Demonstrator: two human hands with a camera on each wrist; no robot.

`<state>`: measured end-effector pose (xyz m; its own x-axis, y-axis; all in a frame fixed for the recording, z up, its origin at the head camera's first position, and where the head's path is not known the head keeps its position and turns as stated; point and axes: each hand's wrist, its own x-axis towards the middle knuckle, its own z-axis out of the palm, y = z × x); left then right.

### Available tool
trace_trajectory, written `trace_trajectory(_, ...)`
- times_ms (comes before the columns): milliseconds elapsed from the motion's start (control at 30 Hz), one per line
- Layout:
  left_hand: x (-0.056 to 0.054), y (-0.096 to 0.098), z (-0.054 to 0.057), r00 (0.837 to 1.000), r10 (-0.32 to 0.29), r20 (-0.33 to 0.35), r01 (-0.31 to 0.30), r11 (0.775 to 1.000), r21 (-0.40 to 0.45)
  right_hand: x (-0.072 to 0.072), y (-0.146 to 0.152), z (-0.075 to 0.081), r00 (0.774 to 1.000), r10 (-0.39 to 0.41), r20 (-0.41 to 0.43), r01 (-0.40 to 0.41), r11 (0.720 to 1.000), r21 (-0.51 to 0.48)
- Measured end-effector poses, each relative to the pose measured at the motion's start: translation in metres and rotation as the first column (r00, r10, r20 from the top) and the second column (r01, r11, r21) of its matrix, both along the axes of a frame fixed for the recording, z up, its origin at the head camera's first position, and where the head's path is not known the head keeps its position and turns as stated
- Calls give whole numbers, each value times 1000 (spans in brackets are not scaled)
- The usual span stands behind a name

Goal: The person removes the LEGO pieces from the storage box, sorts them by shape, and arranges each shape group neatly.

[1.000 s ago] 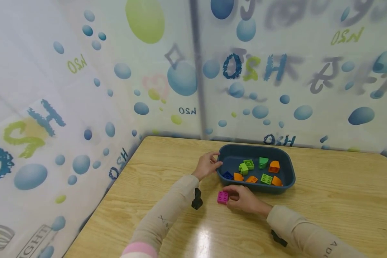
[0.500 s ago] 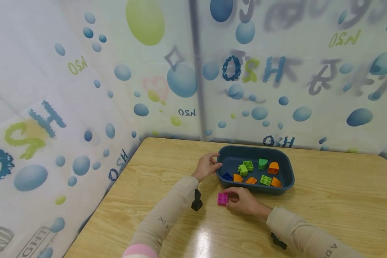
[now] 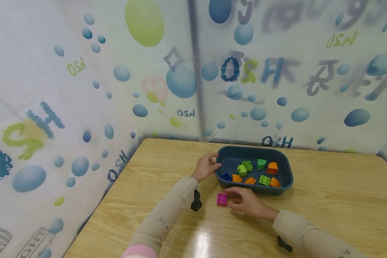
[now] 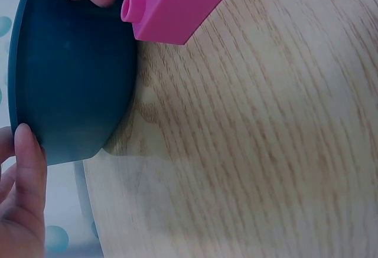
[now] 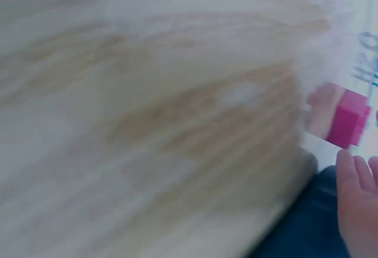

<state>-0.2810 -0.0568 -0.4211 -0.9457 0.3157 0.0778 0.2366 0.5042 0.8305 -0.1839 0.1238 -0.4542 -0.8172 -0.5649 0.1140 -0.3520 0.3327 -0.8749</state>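
Note:
A magenta two-by-two toy brick [image 3: 222, 199] lies studs up on the table, in front of a dark blue plastic bin [image 3: 264, 190]. My right hand [image 3: 247, 205] is just right of the brick, a small gap between them, its fingers loosely bent and holding nothing. In the right wrist view the brick [image 5: 349, 119] appears beyond the fingertips of the hand [image 5: 358, 211]. My left hand [image 3: 205, 167] holds the bin's left end at the rim. From the left wrist, its thumb lies on the outer wall of the bin [image 4: 77, 81], with other fingers partly hidden.
Inside the bin are several loose bricks: light green [image 3: 265, 180], green [image 3: 261, 164], orange [image 3: 272, 168] and dark blue [image 3: 226, 177]. The wooden table [image 3: 335, 200] meets a printed curtain [image 3: 167, 122] at its back and left.
My right hand has let go of the magenta brick and drawn slightly to the right. The brick stays in place, and my left hand keeps its hold on the bin.

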Motion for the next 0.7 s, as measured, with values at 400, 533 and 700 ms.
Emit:
trace_trajectory(400, -1, 0, -1, 1000, -4, -3, 4, 1000, 14, 2, 21, 48, 997, 18, -80, -13, 999, 52)
trace_trajectory(533, -2, 0, -2, 1000, 1, -1, -1, 1000, 8, -9, 27, 62, 992, 1, -125, 10, 996, 86)
trace_trajectory(700, -3, 0, -2, 1000, -2, 1, 2, 1000, 6, -28, 33, 75, 980, -30, -196, 62, 986, 157)
